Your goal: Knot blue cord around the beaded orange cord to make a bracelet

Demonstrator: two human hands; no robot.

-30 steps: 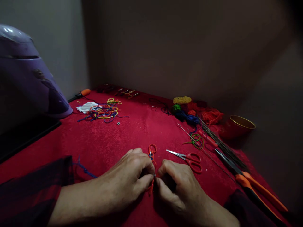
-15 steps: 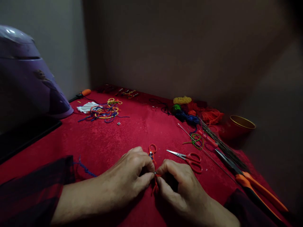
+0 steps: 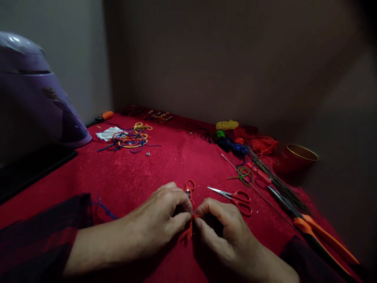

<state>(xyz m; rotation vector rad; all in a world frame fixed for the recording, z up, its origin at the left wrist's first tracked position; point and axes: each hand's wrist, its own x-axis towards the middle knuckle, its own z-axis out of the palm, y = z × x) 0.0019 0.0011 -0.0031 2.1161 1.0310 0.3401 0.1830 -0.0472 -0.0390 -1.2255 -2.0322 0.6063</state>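
Between my hands lies a red-orange cord piece (image 3: 190, 234), with a loop at its far end and small shiny and dark bits just below that loop. My left hand (image 3: 165, 212) pinches it between thumb and forefinger. From the other side, my right hand (image 3: 225, 228) pinches red cord with its thumb and forefinger close to the left fingertips. What exactly sits at the pinch is too small to make out. The loose cord ends hang toward me. Just beyond my right hand rest small red-handled scissors (image 3: 240, 198), blades pointing left.
Tangled coloured cords (image 3: 131, 139) and a white scrap (image 3: 108, 133) lie far left, near a purple container (image 3: 38, 94). Yarn bundles (image 3: 226, 125), a red cup (image 3: 290, 161), a thin metal rod (image 3: 256, 188) and large orange-handled shears (image 3: 309, 226) line the right.
The loose red cord ends have swung slightly left. My fingertips have shifted a little at the pinch; everything else stays in place.
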